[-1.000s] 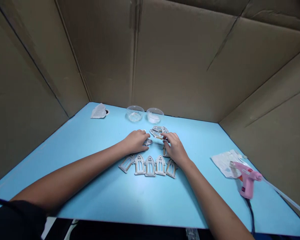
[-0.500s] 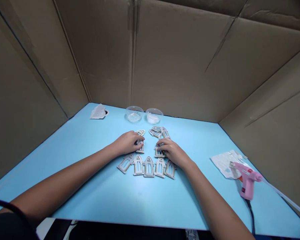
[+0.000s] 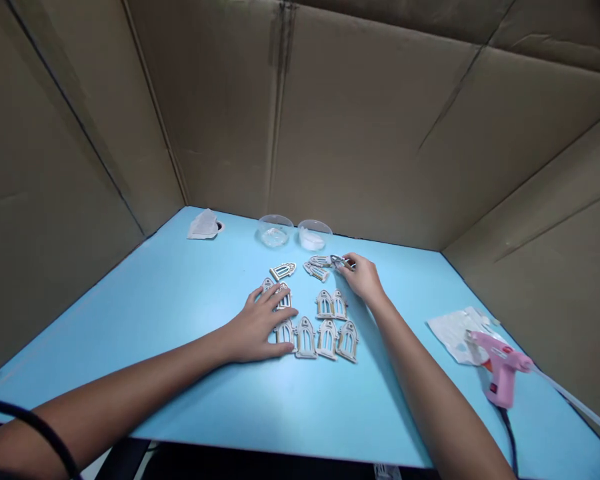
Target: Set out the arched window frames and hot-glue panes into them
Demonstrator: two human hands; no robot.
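Several small arched window-shaped pieces, pale with open slots, lie on the blue table. My left hand (image 3: pixel 257 328) rests spread over the left pieces, partly covering an arched piece (image 3: pixel 284 333) in the front row and others behind it. At the back right, my right hand (image 3: pixel 363 277) pinches one arched window piece (image 3: pixel 339 261) beside two overlapping pieces (image 3: pixel 316 270). A pair of pieces (image 3: pixel 325 305) stands side by side in the middle right. One piece (image 3: pixel 283 271) lies sideways, apart from my left fingertips.
Two clear plastic bowls (image 3: pixel 275 230) stand at the back. A white paper scrap (image 3: pixel 203 225) and a tape roll lie at the back left. On the right, a pink glue gun (image 3: pixel 503 363) sits by a crumpled white sheet (image 3: pixel 455 333). Cardboard walls (image 3: pixel 360 133) enclose the table.
My left hand has come nearer and spread over the left pieces. My right hand has left the middle-right pair and moved back to grip a piece of the rear cluster.
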